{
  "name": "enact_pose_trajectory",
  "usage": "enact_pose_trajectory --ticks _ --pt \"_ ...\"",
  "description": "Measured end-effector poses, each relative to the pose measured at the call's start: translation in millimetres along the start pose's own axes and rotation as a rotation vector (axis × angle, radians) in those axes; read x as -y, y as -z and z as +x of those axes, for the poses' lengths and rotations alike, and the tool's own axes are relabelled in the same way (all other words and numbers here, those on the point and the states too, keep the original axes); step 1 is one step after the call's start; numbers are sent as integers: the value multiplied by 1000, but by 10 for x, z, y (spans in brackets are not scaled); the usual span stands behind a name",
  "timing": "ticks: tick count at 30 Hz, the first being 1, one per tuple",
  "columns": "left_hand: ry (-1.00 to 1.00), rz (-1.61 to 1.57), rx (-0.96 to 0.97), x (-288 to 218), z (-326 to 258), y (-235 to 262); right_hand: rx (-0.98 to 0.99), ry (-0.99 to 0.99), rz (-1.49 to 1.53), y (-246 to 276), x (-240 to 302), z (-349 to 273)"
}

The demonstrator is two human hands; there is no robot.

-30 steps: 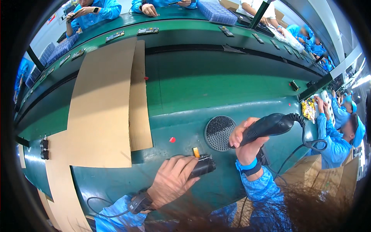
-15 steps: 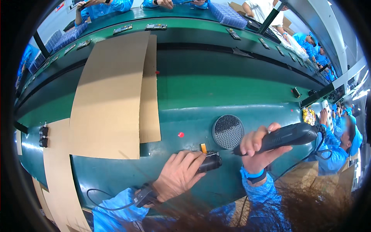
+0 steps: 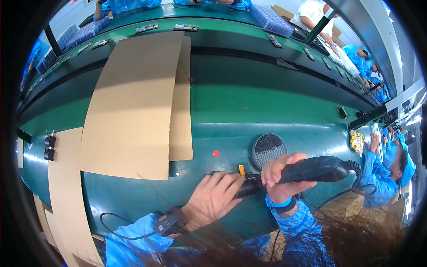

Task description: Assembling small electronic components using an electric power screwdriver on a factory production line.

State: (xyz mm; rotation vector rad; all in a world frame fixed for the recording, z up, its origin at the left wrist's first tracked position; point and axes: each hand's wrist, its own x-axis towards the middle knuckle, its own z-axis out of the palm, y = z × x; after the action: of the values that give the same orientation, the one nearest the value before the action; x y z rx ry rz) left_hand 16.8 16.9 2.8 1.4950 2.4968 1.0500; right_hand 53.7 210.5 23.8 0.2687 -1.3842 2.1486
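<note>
My right hand (image 3: 281, 181) is wrapped round a black electric screwdriver (image 3: 322, 170), which lies nearly level with its coiled cord trailing off to the right. Its tip end meets the right end of a small black device (image 3: 247, 188); the exact contact point is partly hidden. With fingers closed over it, my left hand (image 3: 211, 198) holds that device down on the bench. An orange flex cable (image 3: 241, 169) sticks up from the device's far edge. Just beyond my right hand stands a round grey dish (image 3: 253, 153) with a perforated plate and small black screws (image 3: 269, 143).
Folded cardboard (image 3: 131, 111) covers the left of the green bench. A red dot (image 3: 216, 153) lies near the middle. Circuit boards (image 3: 185, 27) sit along the far strip. Yellow parts (image 3: 356, 141) lie at right, near a co-worker in blue (image 3: 378, 178).
My right hand has moved left and brought the screwdriver's tip end against the device. The left hand keeps its hold. The whole view has shifted slightly.
</note>
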Motion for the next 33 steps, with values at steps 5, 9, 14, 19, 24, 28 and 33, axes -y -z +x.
enact_pose_trajectory --ticks 5,9,14,19,24,28,33 --pt "-6 9 -11 -12 10 13 14 7 20 -9 16 15" --pt "-7 9 -3 -9 15 12 32 24 19 15 30 1" --pt "1 -73 -105 -17 28 34 4 6 117 -66 150 14" --pt "-60 -172 -266 -3 -34 34 35 32 276 -257 269 11" --pt "-137 -154 -313 -5 -70 15 58 31 285 -300 272 -13" --pt "-149 -151 -339 13 -62 -5 46 29 309 -298 262 -26" --pt "-165 -161 -320 12 -58 0 39 28 305 -320 280 -31"
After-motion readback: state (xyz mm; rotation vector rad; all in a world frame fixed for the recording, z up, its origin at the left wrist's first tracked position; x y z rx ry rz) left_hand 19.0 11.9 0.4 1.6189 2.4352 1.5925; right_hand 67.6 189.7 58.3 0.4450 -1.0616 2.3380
